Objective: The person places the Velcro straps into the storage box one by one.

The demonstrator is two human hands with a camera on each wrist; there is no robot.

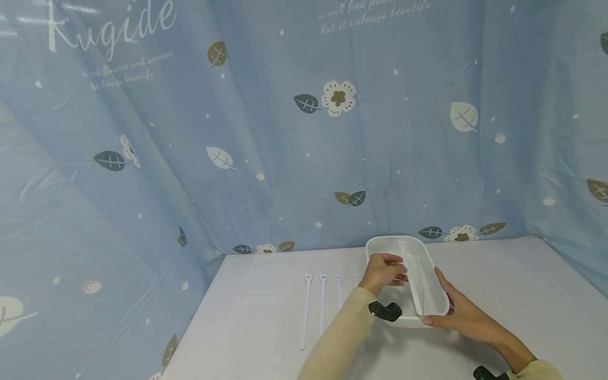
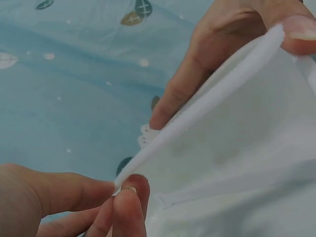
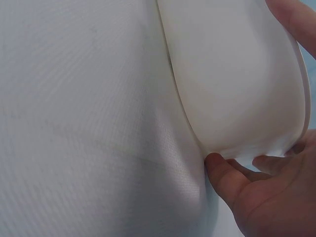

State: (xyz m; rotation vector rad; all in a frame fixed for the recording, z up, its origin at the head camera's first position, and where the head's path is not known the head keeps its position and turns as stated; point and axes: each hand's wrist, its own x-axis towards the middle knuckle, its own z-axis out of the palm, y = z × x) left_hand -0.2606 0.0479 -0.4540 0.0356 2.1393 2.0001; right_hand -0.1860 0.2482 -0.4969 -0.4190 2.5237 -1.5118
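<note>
Free room left of laid-out white strips, sleeve across some, curtain close behind white tray

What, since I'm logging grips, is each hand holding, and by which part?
Left hand: white strip, pinched near its far end. Right hand: white tray, gripped at its near right corner.

Hands close together, fingers bent
</note>
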